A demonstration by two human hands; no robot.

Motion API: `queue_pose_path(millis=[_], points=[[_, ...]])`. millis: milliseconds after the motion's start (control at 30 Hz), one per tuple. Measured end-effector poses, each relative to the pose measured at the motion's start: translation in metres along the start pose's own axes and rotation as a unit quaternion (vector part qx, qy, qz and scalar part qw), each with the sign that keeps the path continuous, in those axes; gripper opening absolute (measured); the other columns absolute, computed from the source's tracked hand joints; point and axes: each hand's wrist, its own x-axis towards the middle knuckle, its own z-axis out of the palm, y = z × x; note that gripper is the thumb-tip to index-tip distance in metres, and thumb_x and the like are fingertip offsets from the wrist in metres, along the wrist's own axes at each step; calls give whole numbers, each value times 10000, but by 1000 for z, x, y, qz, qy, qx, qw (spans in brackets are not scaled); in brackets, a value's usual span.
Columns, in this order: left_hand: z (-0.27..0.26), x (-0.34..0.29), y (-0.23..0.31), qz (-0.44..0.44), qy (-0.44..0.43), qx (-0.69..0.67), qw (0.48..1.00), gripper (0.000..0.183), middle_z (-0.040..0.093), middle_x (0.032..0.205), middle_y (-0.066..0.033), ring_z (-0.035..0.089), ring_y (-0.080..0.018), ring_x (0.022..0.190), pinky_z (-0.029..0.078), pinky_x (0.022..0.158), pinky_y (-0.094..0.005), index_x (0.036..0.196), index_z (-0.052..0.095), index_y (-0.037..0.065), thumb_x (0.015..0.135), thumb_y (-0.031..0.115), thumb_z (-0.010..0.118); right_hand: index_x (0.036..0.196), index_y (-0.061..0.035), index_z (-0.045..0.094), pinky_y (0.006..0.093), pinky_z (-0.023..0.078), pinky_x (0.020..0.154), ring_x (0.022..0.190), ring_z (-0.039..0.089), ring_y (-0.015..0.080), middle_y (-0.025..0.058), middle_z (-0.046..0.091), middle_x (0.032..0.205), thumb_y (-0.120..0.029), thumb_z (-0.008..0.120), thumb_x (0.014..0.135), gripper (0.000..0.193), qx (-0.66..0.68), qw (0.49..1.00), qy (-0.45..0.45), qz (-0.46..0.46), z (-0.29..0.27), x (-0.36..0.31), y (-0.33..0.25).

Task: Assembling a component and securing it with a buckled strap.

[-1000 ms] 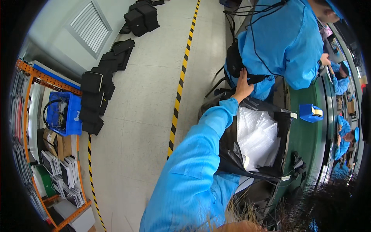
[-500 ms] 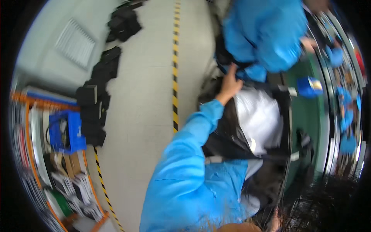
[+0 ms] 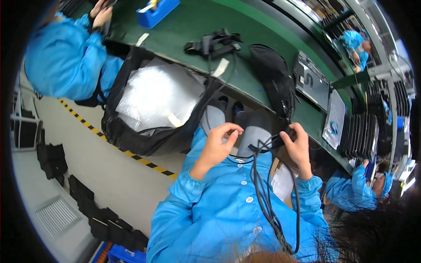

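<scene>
Black bag holds clear bubble wrap (cables beside right hand).

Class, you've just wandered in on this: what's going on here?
A person in a blue smock has both hands near black cables that trail over the smock. The right hand is right at them; the left hand is raised alongside, and its grip is unclear. To the left, an open black bag holds clear bubble wrap. A co-worker sits beyond it at the green bench.
</scene>
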Motion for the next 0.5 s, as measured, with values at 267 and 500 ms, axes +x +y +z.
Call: queue_pose_path(millis=[267,500], points=[[102,114,21,28,45,141,989,361,671,997,-123,706,-192,829,560,691,-327,1117,578,-30,941,231,755,929,3,624,309,453,616,677,548,189,87,582,842,-111,728,903,156,76,994,56,-55,-10,25,26],[139,137,-5,81,161,172,969,227,536,798,-180,559,-358,696,446,658,-429,821,518,-37,958,95,642,1012,31,640,352,505,716,786,635,235,112,643,887,-83,698,903,168,118,992,9,-37,-23,109,39]])
